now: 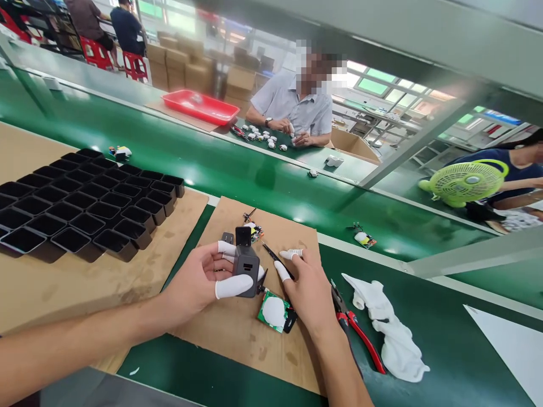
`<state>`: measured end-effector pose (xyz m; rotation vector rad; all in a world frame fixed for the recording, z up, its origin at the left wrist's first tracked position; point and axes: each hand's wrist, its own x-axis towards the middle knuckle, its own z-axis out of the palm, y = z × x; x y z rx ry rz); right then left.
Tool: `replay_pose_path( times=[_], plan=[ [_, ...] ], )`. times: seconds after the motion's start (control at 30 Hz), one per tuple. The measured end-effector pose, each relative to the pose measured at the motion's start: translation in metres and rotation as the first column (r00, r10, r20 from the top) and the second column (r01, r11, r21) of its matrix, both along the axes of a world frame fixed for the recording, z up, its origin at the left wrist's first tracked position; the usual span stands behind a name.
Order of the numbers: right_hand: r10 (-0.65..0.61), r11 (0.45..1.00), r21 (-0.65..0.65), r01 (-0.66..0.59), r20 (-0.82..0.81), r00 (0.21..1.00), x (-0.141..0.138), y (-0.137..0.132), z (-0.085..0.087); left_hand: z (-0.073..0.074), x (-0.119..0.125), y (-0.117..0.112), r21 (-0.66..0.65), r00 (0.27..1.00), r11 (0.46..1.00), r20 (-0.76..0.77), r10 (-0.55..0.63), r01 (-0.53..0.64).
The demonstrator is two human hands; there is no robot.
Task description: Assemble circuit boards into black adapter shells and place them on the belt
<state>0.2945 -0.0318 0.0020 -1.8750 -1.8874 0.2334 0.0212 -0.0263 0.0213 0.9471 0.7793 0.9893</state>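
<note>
My left hand (pixel 193 277), with white finger cots on several fingers, grips a small black charger housing (pixel 246 274) with port cutouts in its end. A black flap-like piece (pixel 243 236) stands up behind it. My right hand (pixel 307 288), also in finger cots, has its thumb and fingers closed around dark tweezers (pixel 271 251) pointing away to the left. Below the housing lies a green circuit board (pixel 274 312) covered by a white blob, a black part at its side. Small electronic parts (pixel 254 232) lie behind the housing. Everything rests on a cardboard sheet (pixel 237 339).
Rows of open black housings (pixel 80 198) stand on cardboard at left. Red-handled pliers (pixel 360 333) and crumpled white cloth (pixel 394 330) lie at right. Circuit assemblies (pixel 363 238) sit beyond. Across the bench are a co-worker (pixel 292 107), a red tray (pixel 199 106) and a green fan (pixel 466 182).
</note>
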Motion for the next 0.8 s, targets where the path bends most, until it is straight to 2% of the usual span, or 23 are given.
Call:
replay_pose_path(
  times=[0.17, 0.27, 0.4, 0.47, 0.63, 0.8],
  plan=[
    [0.019, 0.996, -0.082, -0.023, -0.05, 0.999, 0.01, -0.001, 0.0, -0.013, -0.001, 0.001, -0.121, 0.998, 0.992, 0.064, -0.008, 0.015],
    [0.05, 0.996, -0.069, -0.062, -0.165, 0.985, 0.014, -0.009, 0.012, -0.02, 0.0, 0.0, -0.169, 0.994, 0.984, 0.102, -0.036, 0.053],
    [0.17, 0.983, -0.023, -0.183, -0.27, 0.948, 0.002, -0.024, 0.033, -0.026, 0.002, -0.001, -0.171, 0.993, 0.982, 0.103, -0.059, 0.076],
    [0.175, 0.982, -0.02, -0.189, -0.29, 0.941, -0.007, -0.031, 0.039, -0.027, 0.002, 0.0, -0.169, 0.995, 0.984, 0.087, -0.047, 0.061],
    [0.08, 0.993, -0.046, -0.109, -0.419, 0.905, -0.021, -0.041, 0.047, -0.025, 0.002, 0.001, -0.161, 1.0, 0.987, 0.0, -0.005, 0.005],
    [0.156, 0.988, 0.065, -0.142, -0.471, 0.868, -0.031, -0.048, 0.052, -0.021, 0.002, 0.001, -0.158, 0.997, 0.987, -0.071, -0.01, -0.002]
  ],
)
